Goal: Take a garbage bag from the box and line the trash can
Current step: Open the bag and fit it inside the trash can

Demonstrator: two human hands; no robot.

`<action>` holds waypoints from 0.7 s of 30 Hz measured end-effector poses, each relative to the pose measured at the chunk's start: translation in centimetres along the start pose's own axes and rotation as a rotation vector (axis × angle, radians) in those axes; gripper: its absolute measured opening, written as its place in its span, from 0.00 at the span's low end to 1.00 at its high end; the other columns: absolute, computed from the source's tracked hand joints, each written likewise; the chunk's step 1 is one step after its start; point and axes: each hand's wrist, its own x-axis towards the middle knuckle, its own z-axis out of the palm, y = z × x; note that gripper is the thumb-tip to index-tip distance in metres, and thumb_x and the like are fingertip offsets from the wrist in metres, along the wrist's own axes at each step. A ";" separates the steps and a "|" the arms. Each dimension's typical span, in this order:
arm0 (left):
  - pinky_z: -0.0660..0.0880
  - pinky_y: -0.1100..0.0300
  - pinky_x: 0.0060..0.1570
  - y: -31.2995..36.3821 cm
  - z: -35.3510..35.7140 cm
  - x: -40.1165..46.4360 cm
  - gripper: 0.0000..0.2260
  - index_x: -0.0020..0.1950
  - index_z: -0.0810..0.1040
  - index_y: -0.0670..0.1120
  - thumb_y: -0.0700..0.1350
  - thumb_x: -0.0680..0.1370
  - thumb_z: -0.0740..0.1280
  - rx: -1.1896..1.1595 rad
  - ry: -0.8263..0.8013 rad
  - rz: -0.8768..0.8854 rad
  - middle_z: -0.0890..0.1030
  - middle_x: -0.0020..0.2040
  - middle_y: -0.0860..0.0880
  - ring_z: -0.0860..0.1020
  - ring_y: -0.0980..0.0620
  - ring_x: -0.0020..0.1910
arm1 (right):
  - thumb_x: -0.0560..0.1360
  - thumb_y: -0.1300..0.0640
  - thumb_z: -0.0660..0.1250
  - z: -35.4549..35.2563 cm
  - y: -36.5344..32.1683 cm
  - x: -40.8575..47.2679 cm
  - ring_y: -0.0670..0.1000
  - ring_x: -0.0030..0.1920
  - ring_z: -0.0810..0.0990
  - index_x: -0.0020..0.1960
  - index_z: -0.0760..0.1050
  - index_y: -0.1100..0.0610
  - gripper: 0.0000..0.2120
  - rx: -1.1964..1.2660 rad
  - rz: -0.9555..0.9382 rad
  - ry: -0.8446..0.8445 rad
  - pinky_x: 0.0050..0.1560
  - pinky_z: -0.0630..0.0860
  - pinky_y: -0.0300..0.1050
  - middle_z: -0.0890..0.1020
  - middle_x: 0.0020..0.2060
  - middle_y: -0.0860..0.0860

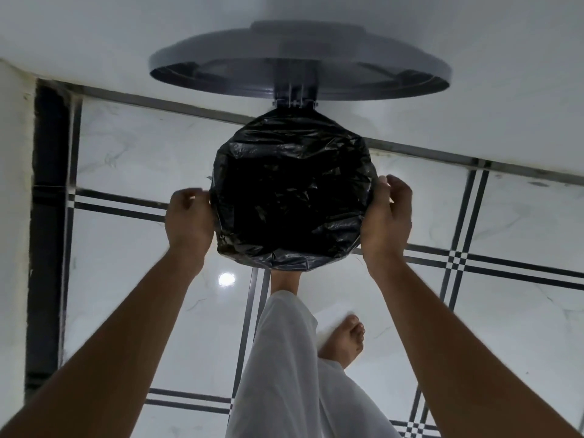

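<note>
Black garbage bag point(294, 191) folds over the trash can's rim; left hand point(189, 218) and right hand point(386, 216) pinch its side edges; grey lid point(300, 61) upright; tiled floor point(505, 311) open around.

Tiled floor point(521, 327), lined trash can point(294, 197) probably standing

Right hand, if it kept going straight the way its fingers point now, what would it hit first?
The right hand already touches the black garbage bag folded over the can rim. Its fingers point up and inward, so it would likely press further into that bag edge, though depth is unclear.
</note>
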 end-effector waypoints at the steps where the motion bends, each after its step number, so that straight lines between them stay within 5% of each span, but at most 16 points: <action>1: 0.79 0.52 0.50 1.2 0.4 0.0 0.13 0.54 0.83 0.49 0.55 0.78 0.65 -0.031 -0.076 0.049 0.85 0.51 0.52 0.81 0.48 0.49 | 0.88 0.40 0.60 0.6 -0.8 0.1 0.47 0.67 0.81 0.77 0.77 0.49 0.23 -0.001 -0.010 -0.073 0.66 0.76 0.44 0.83 0.68 0.45; 3: 0.77 0.56 0.46 3.7 1.3 0.4 0.18 0.57 0.86 0.52 0.61 0.84 0.62 -0.109 -0.312 -0.005 0.86 0.50 0.53 0.83 0.50 0.49 | 0.91 0.39 0.56 1.8 -2.4 0.8 0.49 0.66 0.80 0.77 0.78 0.48 0.23 0.001 0.036 -0.183 0.67 0.73 0.47 0.83 0.65 0.44; 6: 0.81 0.51 0.57 5.1 1.9 2.2 0.26 0.64 0.88 0.51 0.64 0.86 0.57 -0.142 -0.546 -0.190 0.90 0.56 0.49 0.88 0.47 0.55 | 0.91 0.38 0.52 3.0 -3.7 2.6 0.54 0.68 0.81 0.75 0.81 0.49 0.26 -0.024 0.156 -0.200 0.70 0.73 0.50 0.84 0.64 0.47; 9: 0.78 0.50 0.56 5.7 2.0 4.3 0.18 0.49 0.86 0.48 0.61 0.80 0.66 0.039 -0.291 -0.182 0.86 0.47 0.49 0.85 0.44 0.50 | 0.89 0.37 0.53 3.3 -4.2 3.8 0.59 0.71 0.79 0.74 0.81 0.51 0.28 -0.156 0.168 -0.118 0.76 0.71 0.57 0.84 0.66 0.51; 11: 0.74 0.54 0.49 6.5 2.3 4.9 0.14 0.43 0.82 0.49 0.57 0.81 0.67 0.034 -0.183 -0.079 0.84 0.44 0.51 0.81 0.47 0.44 | 0.89 0.38 0.55 2.9 -4.0 3.8 0.58 0.68 0.79 0.71 0.82 0.52 0.25 -0.199 0.127 -0.056 0.73 0.72 0.56 0.84 0.56 0.48; 14: 0.77 0.56 0.52 7.8 3.0 4.4 0.18 0.47 0.85 0.51 0.62 0.84 0.65 0.014 -0.442 -0.054 0.87 0.41 0.54 0.84 0.53 0.43 | 0.91 0.40 0.55 2.4 -3.3 3.4 0.54 0.62 0.81 0.71 0.81 0.53 0.24 -0.144 0.115 -0.191 0.66 0.75 0.50 0.83 0.55 0.47; 16: 0.78 0.53 0.66 8.2 3.4 4.3 0.23 0.58 0.88 0.50 0.66 0.83 0.63 0.097 -0.539 -0.042 0.90 0.53 0.51 0.87 0.50 0.56 | 0.91 0.39 0.55 1.9 -2.9 2.9 0.53 0.65 0.82 0.74 0.80 0.52 0.25 -0.164 0.074 -0.255 0.72 0.77 0.55 0.85 0.63 0.49; 21: 0.73 0.54 0.55 9.2 3.3 3.1 0.15 0.49 0.81 0.47 0.55 0.86 0.62 0.330 -0.090 0.305 0.83 0.48 0.50 0.82 0.39 0.59 | 0.87 0.39 0.62 0.6 -2.8 0.7 0.55 0.77 0.77 0.80 0.77 0.54 0.28 -0.160 -0.096 -0.076 0.79 0.72 0.53 0.82 0.75 0.52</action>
